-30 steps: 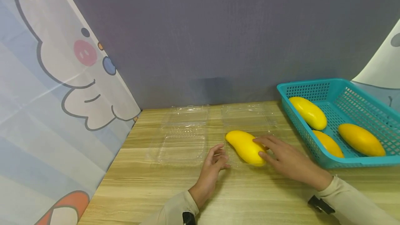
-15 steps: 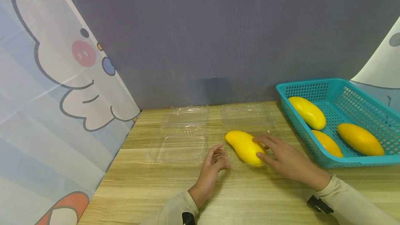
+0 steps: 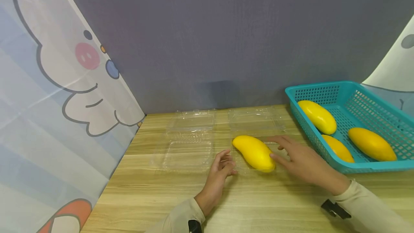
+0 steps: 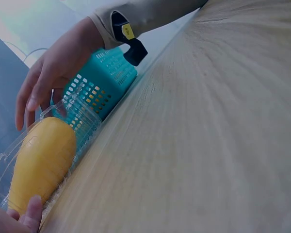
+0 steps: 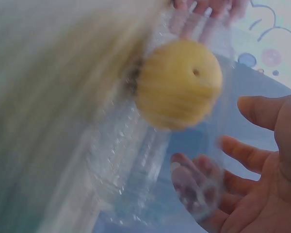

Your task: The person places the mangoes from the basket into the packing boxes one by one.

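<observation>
One mango [image 3: 253,154] lies in the near half of a clear box [image 3: 240,163] (head view). Note its long axis, slantwise across the box: narrow end pointing far and left, blunt end near and right, close to the near wall. Your left hand [image 3: 218,175] rests beside the box's left edge, fingers loosely bent, with no grip showing; whether it touches the plastic cannot be told. Your right hand [image 3: 302,161] stands wide at the blunt end, holding nothing.

Left wrist view: the mango tapers toward your left hand, its rounded end toward your right hand and the teal basket [image 4: 115,68] beyond. Your left thumb overlaps the narrow end; contact is unclear.

Right wrist view (partly blurred): the blunt end faces the camera, a small dark pit on it, so the axis is seen nearly end-on. A gap separates your thumb from the mango.

Your step appears to be settling the mango. Steady the box lightly, since thin plastic would probably bow; nudge the blunt end inward should it press the near wall; keep your right fingers from catching the rim.
</observation>
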Demonstrator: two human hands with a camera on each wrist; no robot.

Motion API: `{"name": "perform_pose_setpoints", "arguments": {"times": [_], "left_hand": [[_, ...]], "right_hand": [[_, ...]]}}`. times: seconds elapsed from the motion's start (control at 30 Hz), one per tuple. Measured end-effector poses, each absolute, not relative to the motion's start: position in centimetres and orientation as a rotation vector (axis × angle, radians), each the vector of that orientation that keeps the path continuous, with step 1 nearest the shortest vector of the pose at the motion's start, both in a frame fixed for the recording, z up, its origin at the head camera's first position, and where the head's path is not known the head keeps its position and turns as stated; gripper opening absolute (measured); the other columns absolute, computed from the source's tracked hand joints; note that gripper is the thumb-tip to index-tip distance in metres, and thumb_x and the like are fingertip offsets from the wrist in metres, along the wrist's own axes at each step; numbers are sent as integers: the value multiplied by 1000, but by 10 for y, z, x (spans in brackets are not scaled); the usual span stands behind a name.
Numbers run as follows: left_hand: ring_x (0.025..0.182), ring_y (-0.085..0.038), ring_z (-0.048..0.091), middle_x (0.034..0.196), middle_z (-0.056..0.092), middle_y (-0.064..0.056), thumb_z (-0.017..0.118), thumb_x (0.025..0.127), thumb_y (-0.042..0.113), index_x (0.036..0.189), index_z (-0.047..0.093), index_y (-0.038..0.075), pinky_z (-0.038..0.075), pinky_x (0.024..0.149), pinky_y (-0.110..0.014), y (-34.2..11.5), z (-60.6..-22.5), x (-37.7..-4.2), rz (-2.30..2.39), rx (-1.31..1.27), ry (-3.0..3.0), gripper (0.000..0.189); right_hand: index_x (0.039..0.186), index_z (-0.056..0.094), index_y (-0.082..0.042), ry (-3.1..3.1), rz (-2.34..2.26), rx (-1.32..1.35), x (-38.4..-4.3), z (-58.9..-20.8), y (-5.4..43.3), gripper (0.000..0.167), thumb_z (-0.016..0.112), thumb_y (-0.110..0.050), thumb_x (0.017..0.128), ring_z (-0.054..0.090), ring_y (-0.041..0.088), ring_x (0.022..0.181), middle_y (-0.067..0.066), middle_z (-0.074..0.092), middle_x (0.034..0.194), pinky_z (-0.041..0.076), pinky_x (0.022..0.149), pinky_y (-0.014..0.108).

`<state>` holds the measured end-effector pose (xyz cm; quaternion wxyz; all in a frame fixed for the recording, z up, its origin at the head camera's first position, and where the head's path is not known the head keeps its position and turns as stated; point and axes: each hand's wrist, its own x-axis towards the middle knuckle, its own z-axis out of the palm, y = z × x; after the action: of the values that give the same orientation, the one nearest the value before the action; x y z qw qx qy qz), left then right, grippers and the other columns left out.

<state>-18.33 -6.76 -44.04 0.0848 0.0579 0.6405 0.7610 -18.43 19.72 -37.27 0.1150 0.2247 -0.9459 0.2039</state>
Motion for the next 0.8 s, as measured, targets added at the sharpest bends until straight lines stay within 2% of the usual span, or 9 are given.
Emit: {"name": "perform_pose_setpoints", "arguments": {"times": [0.1, 0.33, 0.4, 0.5, 0.6, 0.63, 0.73, 0.8], "left_hand": [[112, -16, 50, 137, 40, -19, 59, 99, 18, 147, 38, 7, 52, 95, -33, -68, -440, -183, 2263, 173, 1906, 53], [112, -16, 50, 137, 40, -19, 59, 99, 18, 147, 37, 8, 52, 95, -33, -68, -439, -182, 2258, 169, 1901, 54], [113, -16, 50, 137, 40, -19, 59, 99, 18, 147, 37, 7, 52, 95, -33, -68, -439, -182, 2257, 170, 1902, 54], [113, -17, 49, 138, 39, -19, 58, 99, 19, 147, 37, 7, 52, 95, -32, -68, -438, -182, 2256, 172, 1904, 54], [113, -17, 49, 137, 40, -19, 58, 99, 18, 147, 37, 7, 52, 95, -32, -68, -439, -183, 2255, 170, 1904, 54], [113, -17, 49, 137, 40, -19, 58, 99, 18, 147, 37, 7, 52, 95, -32, -68, -439, -183, 2256, 169, 1904, 54], [113, -17, 49, 137, 40, -18, 58, 99, 18, 147, 37, 7, 52, 95, -32, -68, -439, -183, 2257, 166, 1901, 53], [113, -17, 49, 137, 40, -18, 58, 99, 18, 147, 37, 8, 52, 95, -32, -68, -439, -183, 2256, 162, 1899, 53]], "right_hand": [[140, 51, -23, -2765, 594, 644, -185, -367, 204, 44, 60, -37, 99, 67, 23, 103, 7, 62, 131, 54, 68, 36], [140, 52, -19, -2747, 612, 589, -183, -353, 221, 44, 57, -38, 101, 66, 27, 106, 8, 59, 133, 57, 75, 46], [140, 52, -19, -2740, 603, 580, -182, -347, 227, 44, 58, -38, 101, 66, 27, 105, 9, 61, 130, 57, 74, 47], [139, 53, -17, -2716, 569, 568, -183, -341, 239, 44, 59, -36, 100, 66, 22, 94, 8, 65, 118, 54, 66, 36], [139, 53, -14, -2702, 544, 554, -184, -335, 252, 44, 60, -32, 100, 65, 22, 90, 9, 65, 115, 49, 60, 29], [139, 53, -14, -2708, 546, 537, -184, -333, 257, 44, 60, -32, 100, 65, 22, 91, 9, 65, 116, 48, 60, 28], [142, 51, -14, -2739, 548, 483, -185, -327, 271, 46, 58, -33, 101, 65, 33, 103, 17, 59, 129, 52, 64, 38], [142, 51, -12, -2748, 520, 450, -185, -323, 280, 47, 58, -33, 101, 64, 37, 105, 19, 57, 133, 52, 65, 43]]}}
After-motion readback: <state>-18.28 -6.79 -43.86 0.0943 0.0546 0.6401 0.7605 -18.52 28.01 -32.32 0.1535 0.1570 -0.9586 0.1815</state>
